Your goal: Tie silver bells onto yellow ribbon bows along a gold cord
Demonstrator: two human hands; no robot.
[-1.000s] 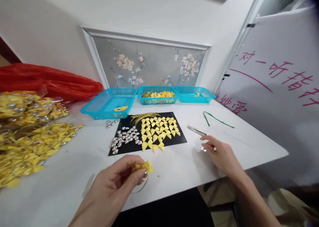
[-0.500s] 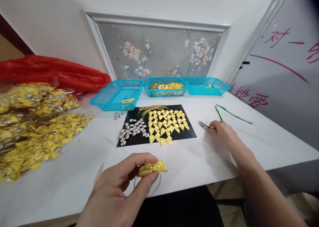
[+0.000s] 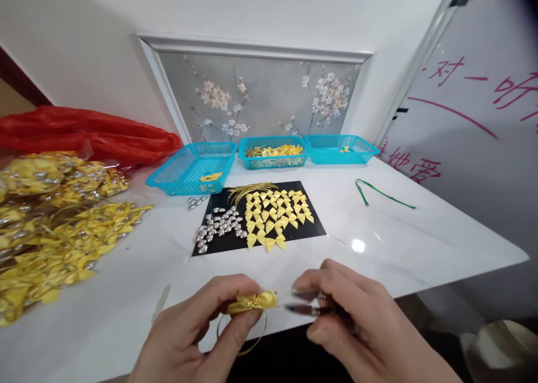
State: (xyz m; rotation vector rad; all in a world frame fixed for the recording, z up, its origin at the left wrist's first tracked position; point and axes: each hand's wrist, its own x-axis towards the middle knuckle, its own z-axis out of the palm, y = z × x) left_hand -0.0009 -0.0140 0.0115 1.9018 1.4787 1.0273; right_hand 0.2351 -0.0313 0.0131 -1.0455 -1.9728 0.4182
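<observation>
My left hand [image 3: 197,327] pinches a yellow ribbon bow [image 3: 264,299] between thumb and fingers, just above the table's front edge. A thin gold cord [image 3: 264,328] loops down below the bow. In my right hand [image 3: 361,316] is a small pair of metal snips [image 3: 303,310], blurred, with blades apart and pointing left at the bow's right end. Fingers hide the handles. Beyond both hands, a black mat [image 3: 313,229] bears rows of yellow bows [image 3: 273,218], a cluster of silver beads [image 3: 221,226] and a bundle of gold cords [image 3: 252,188].
Three blue baskets [image 3: 185,188] line the back; the middle one holds yellow and gold pieces. A heap of yellow bows with silver beads [image 3: 63,248] covers the left side, beside a red bag [image 3: 92,131]. A green ribbon [image 3: 386,195] lies at right, near a whiteboard [image 3: 471,108].
My right hand has picked up the snips from the table's right side and brought them left, close to the bow. My left hand still holds the bow.
</observation>
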